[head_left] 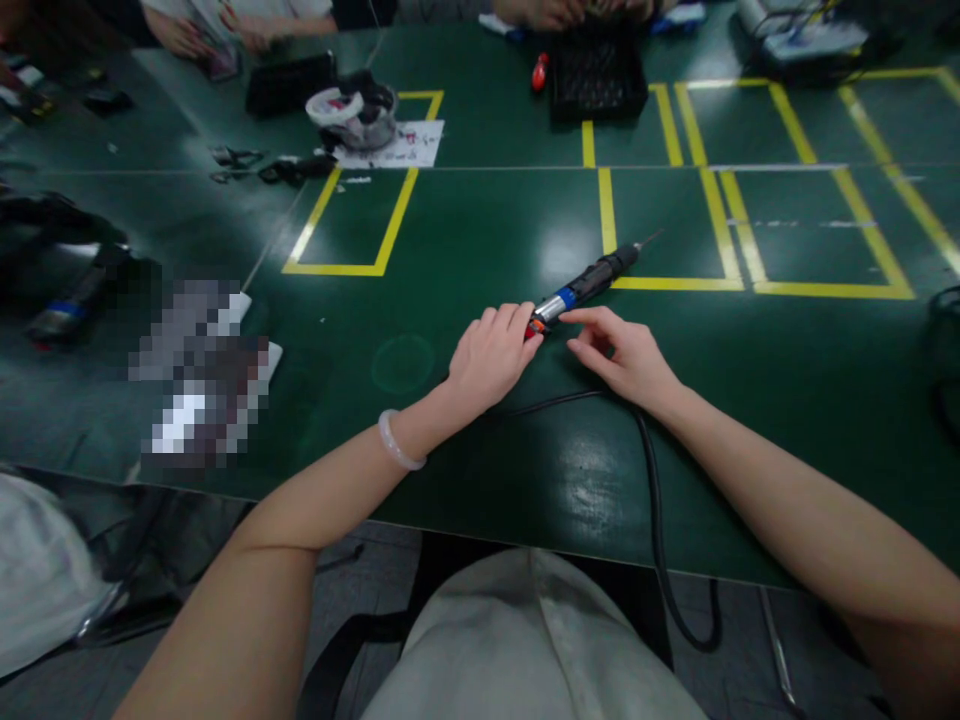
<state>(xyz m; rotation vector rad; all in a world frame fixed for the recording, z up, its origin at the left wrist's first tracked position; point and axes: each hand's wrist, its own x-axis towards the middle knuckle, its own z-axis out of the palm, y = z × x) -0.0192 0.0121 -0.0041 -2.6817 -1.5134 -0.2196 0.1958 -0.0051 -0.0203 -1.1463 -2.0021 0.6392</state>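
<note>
An electric screwdriver point(556, 305), black and silver with a blue band, lies slantwise on the green table with its thin bit pointing to the far right. My left hand point(491, 355) is closed over its rear end, where a bit of red and orange shows beside the fingers. Just right of the tool's rear part is my right hand point(626, 350), thumb and index finger apart and nothing between them. The index fingertip is at the tool's side; whether it touches, I cannot tell. A black cable point(652, 480) runs below my right hand and over the table's front edge.
Yellow tape outlines point(675, 284) mark the green table point(480, 230). A black tray point(598, 80) and a red-handled object point(540, 72) are at the back. White tape rolls point(352, 112) sit on a paper. Another screwdriver point(71, 300) lies left. Co-workers' hands point(180, 38) appear across the table.
</note>
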